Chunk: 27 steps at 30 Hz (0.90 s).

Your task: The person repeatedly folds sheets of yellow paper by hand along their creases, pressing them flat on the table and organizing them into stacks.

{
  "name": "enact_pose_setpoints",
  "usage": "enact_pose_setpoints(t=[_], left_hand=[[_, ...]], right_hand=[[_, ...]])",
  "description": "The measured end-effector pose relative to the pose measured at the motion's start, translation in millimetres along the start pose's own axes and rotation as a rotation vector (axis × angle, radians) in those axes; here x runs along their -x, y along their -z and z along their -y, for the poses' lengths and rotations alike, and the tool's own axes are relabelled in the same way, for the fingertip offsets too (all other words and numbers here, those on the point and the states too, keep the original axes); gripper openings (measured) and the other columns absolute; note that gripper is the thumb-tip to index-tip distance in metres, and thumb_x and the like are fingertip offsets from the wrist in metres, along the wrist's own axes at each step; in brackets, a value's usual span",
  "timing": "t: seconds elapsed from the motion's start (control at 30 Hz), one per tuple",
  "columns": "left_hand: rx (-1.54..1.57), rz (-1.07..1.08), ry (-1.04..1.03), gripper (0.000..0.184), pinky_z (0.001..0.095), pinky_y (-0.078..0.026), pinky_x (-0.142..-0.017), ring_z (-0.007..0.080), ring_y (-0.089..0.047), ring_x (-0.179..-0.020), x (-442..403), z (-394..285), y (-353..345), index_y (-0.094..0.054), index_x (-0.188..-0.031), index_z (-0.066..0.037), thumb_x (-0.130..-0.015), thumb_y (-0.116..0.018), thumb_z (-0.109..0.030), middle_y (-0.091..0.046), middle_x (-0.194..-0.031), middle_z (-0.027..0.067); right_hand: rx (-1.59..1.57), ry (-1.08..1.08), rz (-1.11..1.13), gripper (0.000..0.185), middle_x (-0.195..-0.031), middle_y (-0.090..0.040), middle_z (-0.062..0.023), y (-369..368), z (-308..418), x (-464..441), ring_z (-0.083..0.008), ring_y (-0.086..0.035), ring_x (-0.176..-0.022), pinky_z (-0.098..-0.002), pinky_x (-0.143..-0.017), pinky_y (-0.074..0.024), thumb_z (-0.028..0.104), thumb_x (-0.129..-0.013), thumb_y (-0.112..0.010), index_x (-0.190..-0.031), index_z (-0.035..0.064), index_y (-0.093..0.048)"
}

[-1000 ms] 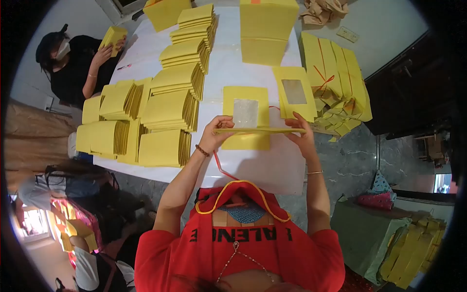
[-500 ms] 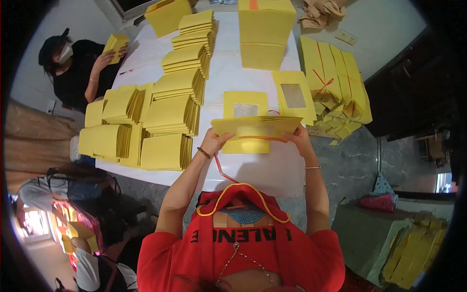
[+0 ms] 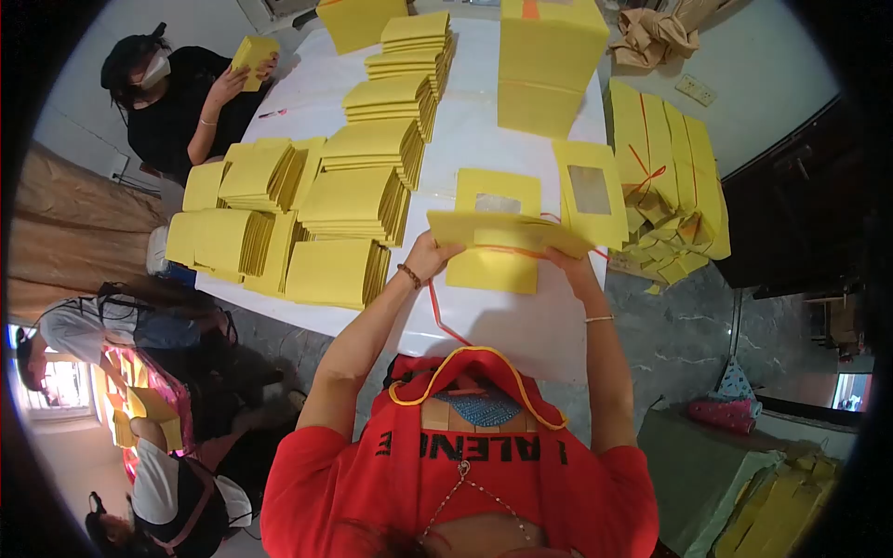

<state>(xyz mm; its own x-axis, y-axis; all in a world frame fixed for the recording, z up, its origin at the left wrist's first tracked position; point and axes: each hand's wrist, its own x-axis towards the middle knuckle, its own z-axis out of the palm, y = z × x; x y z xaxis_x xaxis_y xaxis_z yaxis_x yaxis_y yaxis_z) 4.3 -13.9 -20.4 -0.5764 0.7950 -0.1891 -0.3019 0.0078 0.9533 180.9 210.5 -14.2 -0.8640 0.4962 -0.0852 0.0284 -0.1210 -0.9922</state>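
My left hand grips the left end of a thin stack of flat yellow paper bags, thumb on the near side. At its right end my right hand is closed on the same stack. I hold it tilted above the table, over another flat yellow bag with a clear window. A red string runs from under that bag toward my body. Just right of the held stack lies a further windowed yellow bag.
Bundles of yellow bags line the table's left side. Tall yellow stacks stand at the back right. Beside the table is a red-tied pile. A masked co-worker holds a yellow bundle at the far left; other people sit lower left.
The view has shifted, so the table's contents appear further right. The held stack has tilted, its left end higher and its right end lower. Both hands keep their grip.
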Motion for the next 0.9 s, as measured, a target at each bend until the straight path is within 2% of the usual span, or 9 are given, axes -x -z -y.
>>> enact_pose_setpoints(t=[0.2,0.5,0.67,0.7,0.77,0.8,0.83,0.87,0.9], left_hand=[[0.023,0.011,-0.099,0.041,0.0261,-0.044,-0.085,0.0123,-0.054,-0.1,-1.2,-27.4,-3.3,-0.042,-0.122,0.001,-0.084,-0.058,-0.004,-0.057,-0.111,0.0064],[-0.142,-0.042,-0.256,0.032,0.0252,-0.043,-0.083,0.0109,-0.053,-0.097,9.4,-44.9,-6.5,-0.046,-0.116,0.0,-0.087,-0.057,-0.009,-0.057,-0.106,0.0059],[-0.175,-0.101,-0.083,0.024,0.025,-0.045,-0.079,0.01,-0.054,-0.09,13.7,-44.9,-0.4,-0.05,-0.108,-0.001,-0.086,-0.058,-0.01,-0.058,-0.1,0.0042],[-0.194,-0.12,-0.304,0.026,0.0256,-0.043,-0.079,0.0113,-0.053,-0.091,4.1,-27.8,4.7,-0.051,-0.109,-0.001,-0.085,-0.058,-0.009,-0.057,-0.099,0.0053],[-0.318,-0.165,-0.206,0.031,0.0268,-0.043,-0.08,0.0118,-0.052,-0.093,9.4,-33.2,7.2,-0.049,-0.114,0.0,-0.085,-0.058,-0.007,-0.057,-0.099,0.0062],[-0.221,-0.253,-0.33,0.036,0.0289,-0.043,-0.079,0.015,-0.052,-0.091,15.6,-47.8,-8.2,-0.047,-0.116,0.0,-0.082,-0.058,-0.005,-0.056,-0.099,0.0088],[-0.533,-0.46,-0.348,0.04,0.034,-0.043,-0.08,0.0224,-0.053,-0.092,15.8,-49.2,-10.7,-0.046,-0.117,0.0,-0.079,-0.058,-0.005,-0.055,-0.1,0.0135],[-0.832,-0.563,-0.577,0.043,0.0388,-0.041,-0.082,0.0317,-0.052,-0.092,16.5,-48.5,-13.8,-0.047,-0.117,-0.001,-0.075,-0.057,-0.006,-0.054,-0.103,0.0184],[-0.944,-0.48,-0.702,0.045,0.0415,-0.04,-0.083,0.0342,-0.051,-0.095,16.2,-46.0,-6.4,-0.048,-0.118,-0.004,-0.074,-0.057,-0.007,-0.054,-0.107,0.0196]], right_hand=[[0.028,-0.088,0.025,0.037,-0.107,-0.058,-0.0036,4.5,12.9,-1.6,-0.0133,-0.055,-0.097,-0.0272,-0.082,-0.045,0.018,-0.084,-0.062,-0.115,0.0021,-0.052],[-0.238,-0.119,-0.012,0.034,-0.107,-0.058,-0.0025,-11.6,31.3,14.5,-0.0133,-0.055,-0.098,-0.0271,-0.083,-0.0443,0.016,-0.085,-0.061,-0.114,0.0019,-0.052],[-0.014,-0.049,-0.038,0.034,-0.109,-0.057,-0.0026,-4.9,23.0,23.9,-0.0127,-0.055,-0.099,-0.0279,-0.084,-0.0453,0.015,-0.086,-0.059,-0.116,0.0018,-0.051],[0.079,0.045,-0.108,0.034,-0.109,-0.057,-0.0028,-12.0,26.8,24.0,-0.013,-0.055,-0.099,-0.0278,-0.083,-0.046,0.015,-0.087,-0.058,-0.117,0.0017,-0.051],[-0.185,-0.112,-0.052,0.032,-0.108,-0.058,-0.0044,-24.2,37.8,26.8,-0.015,-0.057,-0.097,-0.0286,-0.085,-0.046,0.014,-0.087,-0.056,-0.117,0.0018,-0.051],[-0.211,-0.174,-0.015,0.032,-0.107,-0.058,-0.0046,-14.4,36.8,26.8,-0.0156,-0.057,-0.097,-0.0295,-0.085,-0.0462,0.013,-0.088,-0.056,-0.117,0.002,-0.051],[-0.256,-0.158,-0.117,0.03,-0.103,-0.058,-0.0048,-17.8,30.6,27.9,-0.0165,-0.058,-0.095,-0.0308,-0.085,-0.0473,0.013,-0.088,-0.056,-0.115,0.0018,-0.052],[-0.3,-0.168,-0.127,0.029,-0.104,-0.058,-0.0054,-12.3,9.6,28.3,-0.0175,-0.058,-0.095,-0.0321,-0.085,-0.0477,0.013,-0.088,-0.055,-0.115,0.002,-0.051],[-0.351,-0.164,-0.122,0.029,-0.105,-0.058,-0.006,-7.6,-5.6,28.5,-0.0185,-0.058,-0.095,-0.0335,-0.086,-0.0481,0.012,-0.089,-0.054,-0.116,0.0022,-0.05]])
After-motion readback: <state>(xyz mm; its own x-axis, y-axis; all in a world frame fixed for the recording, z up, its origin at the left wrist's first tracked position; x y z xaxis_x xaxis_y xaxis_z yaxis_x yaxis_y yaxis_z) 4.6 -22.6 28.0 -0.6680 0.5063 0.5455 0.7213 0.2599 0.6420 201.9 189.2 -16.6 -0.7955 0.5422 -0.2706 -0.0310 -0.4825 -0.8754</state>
